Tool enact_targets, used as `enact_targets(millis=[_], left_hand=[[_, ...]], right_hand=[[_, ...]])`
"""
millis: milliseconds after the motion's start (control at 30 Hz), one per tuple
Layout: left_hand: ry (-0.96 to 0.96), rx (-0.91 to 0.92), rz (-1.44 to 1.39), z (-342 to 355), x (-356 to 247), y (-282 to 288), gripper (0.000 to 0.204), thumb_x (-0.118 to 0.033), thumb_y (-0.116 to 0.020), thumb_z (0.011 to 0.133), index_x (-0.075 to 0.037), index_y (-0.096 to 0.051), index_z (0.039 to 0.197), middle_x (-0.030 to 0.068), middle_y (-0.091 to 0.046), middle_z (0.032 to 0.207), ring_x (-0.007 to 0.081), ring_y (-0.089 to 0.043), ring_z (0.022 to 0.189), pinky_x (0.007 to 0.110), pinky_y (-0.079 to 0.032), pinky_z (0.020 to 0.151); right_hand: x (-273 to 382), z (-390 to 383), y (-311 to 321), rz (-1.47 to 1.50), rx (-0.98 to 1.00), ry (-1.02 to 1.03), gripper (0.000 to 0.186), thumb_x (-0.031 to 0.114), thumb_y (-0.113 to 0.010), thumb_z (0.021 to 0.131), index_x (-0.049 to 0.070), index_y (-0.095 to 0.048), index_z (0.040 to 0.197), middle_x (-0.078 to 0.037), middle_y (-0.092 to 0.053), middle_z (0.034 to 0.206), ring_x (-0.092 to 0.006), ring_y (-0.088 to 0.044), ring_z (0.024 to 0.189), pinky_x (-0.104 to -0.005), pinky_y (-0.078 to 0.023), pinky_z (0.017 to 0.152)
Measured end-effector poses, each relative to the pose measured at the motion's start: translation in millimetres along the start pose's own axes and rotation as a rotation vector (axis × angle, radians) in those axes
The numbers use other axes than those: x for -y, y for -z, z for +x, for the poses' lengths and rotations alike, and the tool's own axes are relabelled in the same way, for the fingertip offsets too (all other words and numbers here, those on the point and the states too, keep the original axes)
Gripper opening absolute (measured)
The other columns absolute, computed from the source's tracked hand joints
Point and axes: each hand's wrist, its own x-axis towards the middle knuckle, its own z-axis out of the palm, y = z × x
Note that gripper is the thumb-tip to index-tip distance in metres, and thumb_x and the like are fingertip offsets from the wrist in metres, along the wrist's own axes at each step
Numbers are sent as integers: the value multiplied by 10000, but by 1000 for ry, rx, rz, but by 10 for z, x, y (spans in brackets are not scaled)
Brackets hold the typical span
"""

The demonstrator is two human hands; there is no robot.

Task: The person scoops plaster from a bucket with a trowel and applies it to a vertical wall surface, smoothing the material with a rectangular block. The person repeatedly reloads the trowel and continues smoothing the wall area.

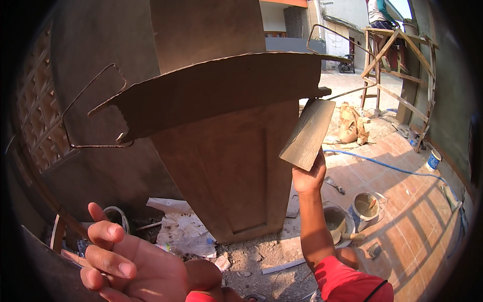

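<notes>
My right hand is raised and closed around a plastering float, a flat rectangular board with a greyish, smeared face. Its grip is hidden behind the board. The board's upper end is close to the right end of a curved ledge; I cannot tell if they touch. That ledge crosses a grey-brown plastered pillar with a recessed panel. Bent metal rods stick out at the ledge's ends. At lower left, my left hand is held palm up, its fingers loosely bent and apart, holding nothing.
On the tiled floor at right stand a bucket and a round basin of grey mix. A blue hose runs past them. Farther back are a crumpled paper bag and a wooden scaffold with a person on it. Rubble surrounds the pillar's base.
</notes>
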Motion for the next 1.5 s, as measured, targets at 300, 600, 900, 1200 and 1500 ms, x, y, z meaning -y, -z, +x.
enact_targets(millis=[300, 600, 900, 1200, 1500], left_hand=[[-7, 222, 63, 39, -36, 195, 392, -317, -299, 1025, -114, -577, 1213, 97, -642, 1103, 361, -544, 1185, 475, -275, 1136], [15, 56, 157, 74, -197, 100, 380, -251, -354, 991, -101, -599, 1239, -9, -566, 842, 300, -513, 1053, 551, -124, 1149], [-27, -46, 124, 124, -290, 251, 357, -236, -364, 998, -81, -591, 1226, -4, -554, 844, 295, -495, 1062, 546, -132, 1157], [-19, 98, 117, 172, -381, 618, 377, -340, -357, 1022, -115, -550, 1255, 98, -625, 1103, 368, -494, 1221, 494, -232, 1123], [-23, 50, 163, 177, -386, 707, 358, -331, -404, 1015, -122, -553, 1265, 86, -617, 1028, 377, -504, 1188, 509, -238, 1091]], right_hand=[[-181, -106, -105, 39, 6, -54, 369, 158, -459, 949, 62, -490, 1304, -72, -593, 1213, -196, -580, 1106, -361, -481, 947], [-651, -436, -311, 137, 219, -138, 333, 180, -427, 983, 60, -528, 1278, -83, -594, 1228, -216, -566, 1135, -376, -447, 991], [-1058, -710, -630, 71, 183, -171, 364, 203, -478, 956, 57, -512, 1289, -71, -576, 1225, -204, -551, 1134, -356, -444, 975], [-1489, -931, -1024, 59, 140, -242, 454, 120, -531, 902, 16, -449, 1336, -72, -539, 1223, -194, -537, 1118, -339, -444, 957], [-1764, -1105, -1297, 236, 245, -350, 500, 148, -558, 912, 38, -421, 1380, -90, -542, 1279, -233, -539, 1171, -387, -449, 986]])
